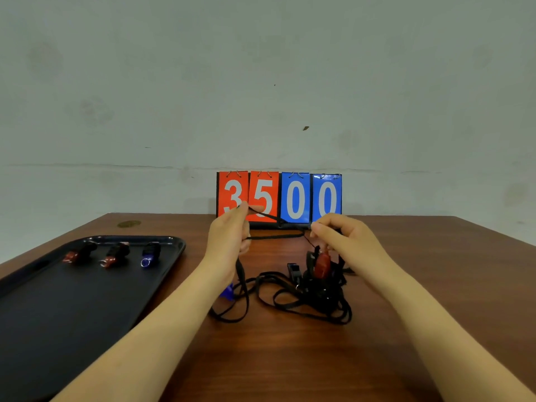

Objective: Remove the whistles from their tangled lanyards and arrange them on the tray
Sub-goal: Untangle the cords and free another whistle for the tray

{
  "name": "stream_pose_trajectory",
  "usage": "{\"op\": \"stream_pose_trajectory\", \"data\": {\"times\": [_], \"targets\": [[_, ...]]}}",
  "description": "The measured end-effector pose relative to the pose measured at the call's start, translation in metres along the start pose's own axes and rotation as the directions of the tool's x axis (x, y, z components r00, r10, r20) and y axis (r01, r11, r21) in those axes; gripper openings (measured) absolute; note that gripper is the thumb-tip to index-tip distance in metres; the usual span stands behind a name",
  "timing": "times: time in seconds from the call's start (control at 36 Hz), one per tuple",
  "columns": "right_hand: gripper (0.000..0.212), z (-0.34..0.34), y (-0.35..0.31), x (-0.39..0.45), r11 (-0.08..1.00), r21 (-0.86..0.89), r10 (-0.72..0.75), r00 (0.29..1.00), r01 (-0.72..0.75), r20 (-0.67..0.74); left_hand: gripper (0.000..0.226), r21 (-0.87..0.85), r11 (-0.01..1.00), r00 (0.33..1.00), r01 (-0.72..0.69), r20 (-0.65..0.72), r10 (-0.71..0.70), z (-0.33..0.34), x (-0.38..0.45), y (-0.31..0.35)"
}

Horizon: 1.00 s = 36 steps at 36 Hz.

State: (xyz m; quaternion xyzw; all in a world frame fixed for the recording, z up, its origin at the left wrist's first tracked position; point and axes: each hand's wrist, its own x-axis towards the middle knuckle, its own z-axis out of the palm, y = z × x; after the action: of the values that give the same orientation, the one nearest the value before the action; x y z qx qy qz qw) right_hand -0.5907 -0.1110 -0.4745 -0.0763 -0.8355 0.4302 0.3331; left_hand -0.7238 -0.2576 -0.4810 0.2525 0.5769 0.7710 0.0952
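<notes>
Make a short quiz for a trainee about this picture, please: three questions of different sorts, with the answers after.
1. True or false: three whistles already lie on the black tray.
2. Multiple choice: what does the left hand hold? A) a red whistle B) a black lanyard strap C) the scoreboard
3. Fill in: the scoreboard behind the hands reads ____.

Key
1. True: two red whistles and one blue whistle lie in a row at the tray's far end.
2. B: the black lanyard strap is stretched between the left hand and the right hand, above the tangled lanyards.
3. 3500.
</notes>
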Motion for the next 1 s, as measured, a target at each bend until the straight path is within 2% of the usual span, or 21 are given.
{"op": "stream_pose_trajectory", "data": {"times": [0.08,0.19,0.31,0.47,0.61,0.86,0.94,1.0], "targets": [[0.025,0.0,-0.004,0.0,0.994,0.103,-0.02,0.999,0.024,-0.044,0.032,0.07,0.997,0.997,0.039,0.058,-0.043,0.006,-0.003,-0.005],[0.026,-0.003,-0.005,0.0,0.942,0.337,0.025,0.999,-0.01,-0.042,0.038,0.151,0.988,0.987,0.003,0.161,-0.027,0.012,-0.009,-0.011],[0.026,-0.003,-0.005,0.001,0.878,0.477,0.09,0.991,-0.034,-0.096,0.039,0.17,0.985,0.985,0.007,0.166,-0.036,0.013,-0.01,-0.014],[0.028,-0.005,-0.006,0.002,0.73,0.683,0.109,0.982,0.028,-0.157,0.04,0.134,0.991,0.989,-0.01,0.149,-0.01,0.011,-0.008,-0.012],[0.027,-0.005,-0.005,0.005,0.551,0.834,0.118,0.988,0.016,-0.098,0.037,0.161,0.985,0.965,-0.053,0.261,0.009,0.016,-0.015,-0.016],[0.028,-0.001,-0.004,0.006,0.31,0.951,0.181,0.982,-0.013,-0.046,0.02,0.233,0.97,0.895,-0.075,0.445,-0.038,0.039,-0.038,-0.027],[0.028,0.002,-0.002,0.007,0.298,0.954,0.181,0.983,-0.013,-0.043,0.017,0.253,0.962,0.848,-0.101,0.528,-0.05,0.043,-0.044,-0.029],[0.029,0.001,-0.002,0.008,0.332,0.943,0.197,0.979,-0.018,-0.051,0.022,0.279,0.956,0.845,-0.095,0.53,-0.07,0.043,-0.044,-0.027]]}}
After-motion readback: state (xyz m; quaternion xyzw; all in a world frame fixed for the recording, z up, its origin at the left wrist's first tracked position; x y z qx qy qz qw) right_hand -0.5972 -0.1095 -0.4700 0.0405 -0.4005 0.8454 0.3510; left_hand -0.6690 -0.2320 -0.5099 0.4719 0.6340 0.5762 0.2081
